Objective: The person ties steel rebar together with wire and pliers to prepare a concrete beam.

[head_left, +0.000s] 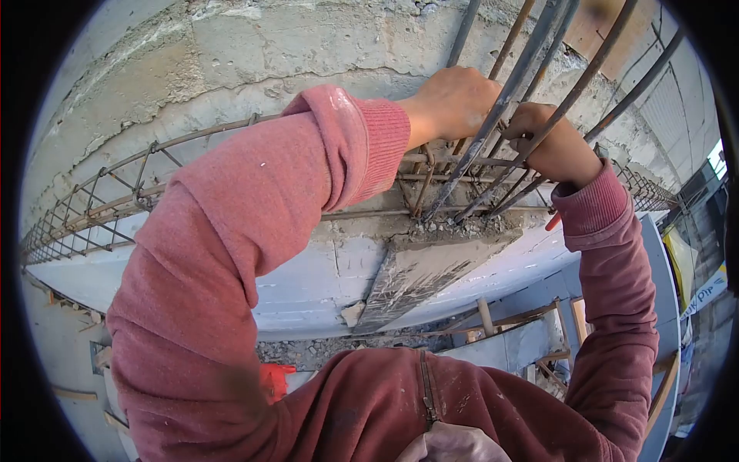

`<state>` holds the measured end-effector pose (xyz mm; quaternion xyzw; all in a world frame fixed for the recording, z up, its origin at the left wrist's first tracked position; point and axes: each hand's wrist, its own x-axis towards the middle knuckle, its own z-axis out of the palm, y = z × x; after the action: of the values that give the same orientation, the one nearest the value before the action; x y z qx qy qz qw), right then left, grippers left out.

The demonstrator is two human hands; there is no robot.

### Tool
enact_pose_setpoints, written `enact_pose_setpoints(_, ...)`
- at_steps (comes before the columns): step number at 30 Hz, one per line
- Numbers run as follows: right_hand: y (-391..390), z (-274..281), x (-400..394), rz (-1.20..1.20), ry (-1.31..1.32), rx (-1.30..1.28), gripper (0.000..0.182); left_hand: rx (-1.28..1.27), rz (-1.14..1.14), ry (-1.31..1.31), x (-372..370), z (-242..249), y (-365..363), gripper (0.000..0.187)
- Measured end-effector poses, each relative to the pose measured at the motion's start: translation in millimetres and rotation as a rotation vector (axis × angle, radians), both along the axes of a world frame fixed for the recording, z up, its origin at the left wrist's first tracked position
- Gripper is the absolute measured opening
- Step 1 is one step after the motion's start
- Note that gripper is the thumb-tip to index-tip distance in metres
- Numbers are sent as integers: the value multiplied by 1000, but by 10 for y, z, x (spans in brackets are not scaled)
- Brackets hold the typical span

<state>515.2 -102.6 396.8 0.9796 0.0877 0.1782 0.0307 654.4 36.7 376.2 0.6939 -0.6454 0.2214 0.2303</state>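
My left hand [456, 102] is closed in a fist among the upright rebar, with a steel bar [504, 96] crossing in front of its knuckles. What it grips is hidden behind the hand. Just to the right, my right hand [556, 142] reaches between the bars with curled fingers, and a rusty bar [570, 96] passes across it. I cannot make out what these fingers hold. A short red piece [553, 222] shows below the right wrist, by the cuff. Under both hands lies the horizontal rebar cage [427, 181], above a concrete column top [450, 250].
A rough concrete and block wall [269, 46] rises behind the bars. The long rebar cage [100, 196] extends left along it. White panels [308, 285] line the near side. Lower down are wooden boards [508, 317], rubble [308, 352] and a red object [275, 381].
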Motion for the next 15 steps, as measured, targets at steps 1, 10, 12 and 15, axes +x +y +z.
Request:
enact_pose_setpoints(1,28,88,-39,93,120,77,13,36,-12,-10,38,-22,-16,36)
enact_pose_setpoints(10,562,157,-746,-91,-82,-259,24,118,-91,9,-21,12,28,21)
enact_pose_setpoints(12,670,-19,-962,-44,-68,-1,23,123,-112,-25,0,9,27,21)
enact_pose_setpoints(15,747,-378,-1155,64,-146,283,24,125,-168,14,30,2,25,19)
